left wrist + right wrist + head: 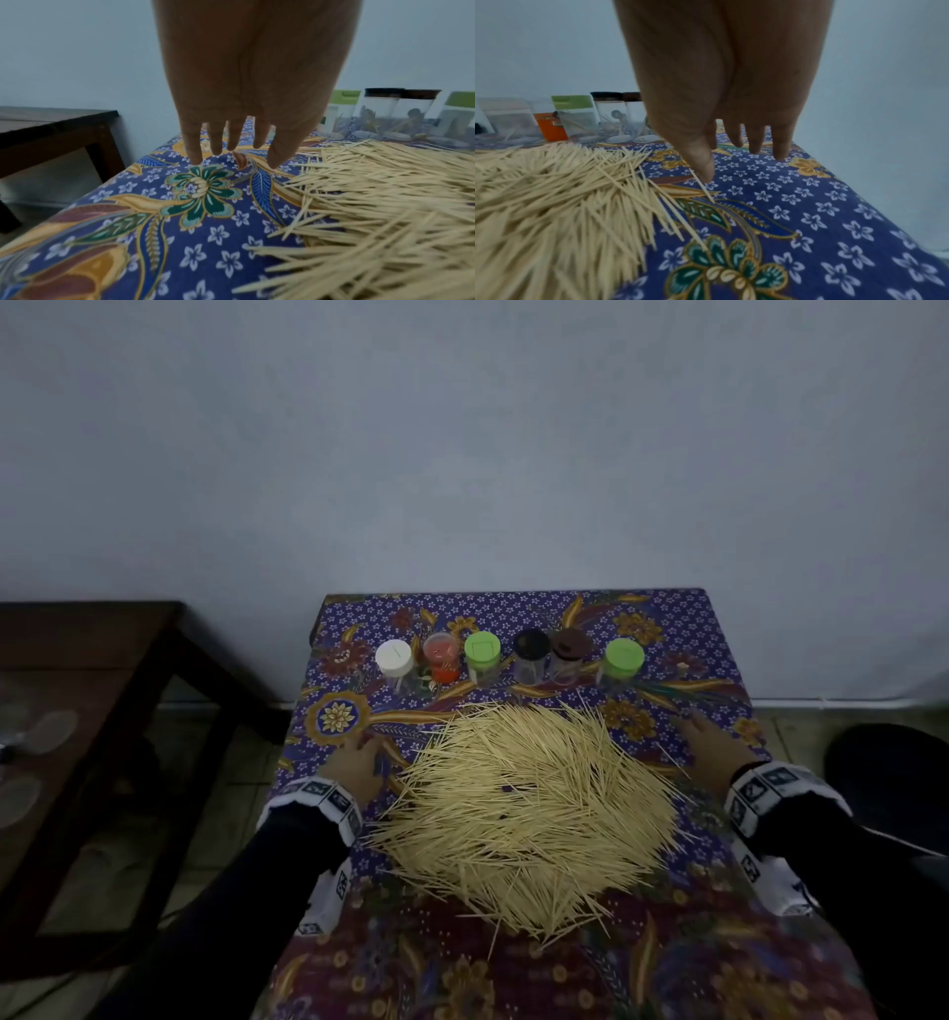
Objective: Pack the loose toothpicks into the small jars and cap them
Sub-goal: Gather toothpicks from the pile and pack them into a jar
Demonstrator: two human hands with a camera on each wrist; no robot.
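Observation:
A big heap of loose toothpicks (524,814) (385,203) (552,203) covers the middle of the patterned cloth. Behind it stands a row of small clear jars, all capped: white cap (394,656), orange jar (441,660), green cap (482,649), black cap (532,645), brown cap (570,645), green cap (624,657). My left hand (354,762) (231,150) lies flat on the cloth left of the heap, fingers straight, holding nothing. My right hand (711,747) (741,154) lies flat right of the heap, its thumb beside one stray toothpick (704,187).
The floral cloth (667,618) covers a small table against a plain wall. A dark wooden table with a glass top (87,690) stands to the left. A dark round object (888,773) sits on the floor at the right.

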